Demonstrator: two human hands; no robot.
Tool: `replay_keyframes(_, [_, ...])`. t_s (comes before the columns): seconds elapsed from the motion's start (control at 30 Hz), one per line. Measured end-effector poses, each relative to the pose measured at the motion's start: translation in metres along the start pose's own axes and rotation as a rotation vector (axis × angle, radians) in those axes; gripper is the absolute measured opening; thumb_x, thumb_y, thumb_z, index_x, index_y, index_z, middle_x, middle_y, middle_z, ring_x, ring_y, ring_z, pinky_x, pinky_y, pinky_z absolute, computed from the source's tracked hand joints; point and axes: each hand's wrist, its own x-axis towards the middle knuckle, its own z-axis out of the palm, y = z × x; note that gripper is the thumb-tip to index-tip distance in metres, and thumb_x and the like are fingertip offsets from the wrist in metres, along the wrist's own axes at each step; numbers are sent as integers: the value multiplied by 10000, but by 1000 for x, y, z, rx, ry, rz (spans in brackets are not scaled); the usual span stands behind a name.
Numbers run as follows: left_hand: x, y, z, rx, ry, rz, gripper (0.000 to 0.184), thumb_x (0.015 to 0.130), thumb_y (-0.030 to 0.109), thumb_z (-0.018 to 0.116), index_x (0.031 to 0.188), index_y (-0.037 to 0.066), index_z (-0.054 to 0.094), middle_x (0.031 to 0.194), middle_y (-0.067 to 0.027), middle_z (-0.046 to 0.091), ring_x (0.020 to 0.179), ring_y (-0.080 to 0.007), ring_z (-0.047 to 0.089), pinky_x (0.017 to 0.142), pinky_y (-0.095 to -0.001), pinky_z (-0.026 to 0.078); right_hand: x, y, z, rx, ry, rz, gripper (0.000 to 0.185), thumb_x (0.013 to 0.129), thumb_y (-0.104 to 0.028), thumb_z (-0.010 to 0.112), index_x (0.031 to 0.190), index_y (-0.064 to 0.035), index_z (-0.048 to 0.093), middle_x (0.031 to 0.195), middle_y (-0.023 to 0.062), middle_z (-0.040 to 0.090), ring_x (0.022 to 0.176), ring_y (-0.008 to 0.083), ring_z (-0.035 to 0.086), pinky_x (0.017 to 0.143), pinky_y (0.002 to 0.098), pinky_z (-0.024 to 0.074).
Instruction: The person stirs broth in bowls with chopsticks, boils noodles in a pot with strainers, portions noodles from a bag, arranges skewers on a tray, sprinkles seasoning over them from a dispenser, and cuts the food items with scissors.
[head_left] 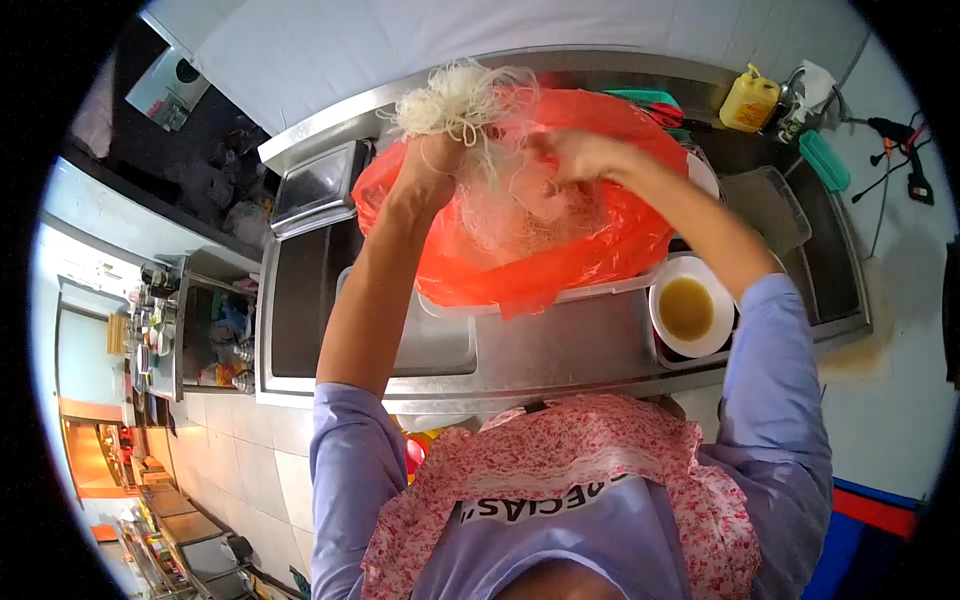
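Observation:
My left hand (437,158) is closed around a thick bunch of pale, thin noodles (462,100), raised over the far left rim of a red plastic bag (400,200). Some strands hang from the bunch down towards the bag. Inside the wide-open bag lies a heap of more thin noodles (530,225). Over the bag's right half, my right hand (580,157) reaches in with bent fingers beside the hanging strands. Its fingertips are blurred, so what they grip, if anything, does not show.
A white bowl of brownish liquid (687,307) stands right of the bag on the steel counter (560,350). Lidded metal trays (320,187) sit at left. A yellow bottle (750,100), a clear plastic container (765,205) and a green tray (824,161) are at right.

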Motion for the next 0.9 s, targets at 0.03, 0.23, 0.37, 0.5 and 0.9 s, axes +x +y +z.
replay_keyframes(0.03, [2,6,4,-25,12,-1,244,857,190,574,1053,47,583,923,-57,598,816,-162,587,680,-296,497,2,0,14,43,-17,34,630,656,-222,745,1203,8,531,1185,155,578,1060,252,557,896,374,442])
replay_keyframes(0.23, [11,73,8,16,124,125,198,841,124,569,1008,18,577,900,-99,613,768,-212,611,672,-347,538,47,121,86,278,-87,110,471,725,-154,651,1169,-21,570,1089,114,623,970,223,580,861,320,453])
replay_keyframes(0.37, [20,107,9,-61,38,144,166,838,170,606,933,34,604,827,-85,621,740,-207,614,649,-343,528,7,110,42,-249,-132,288,497,667,-99,655,1158,-61,590,1075,121,634,951,246,594,833,318,459])
replay_keyframes(0.5, [31,112,14,1,-7,195,218,867,274,587,907,61,603,810,-55,614,733,-186,609,639,-330,509,-6,53,-8,-54,181,-36,448,639,-164,632,1066,-32,619,1006,178,648,923,299,625,789,387,481])
replay_keyframes(0.9, [49,153,34,-146,-29,223,252,877,331,574,830,85,598,706,-68,598,618,-202,601,566,-358,523,20,33,12,194,7,-90,450,705,-229,719,1103,-48,612,1034,110,646,915,212,605,807,334,469])
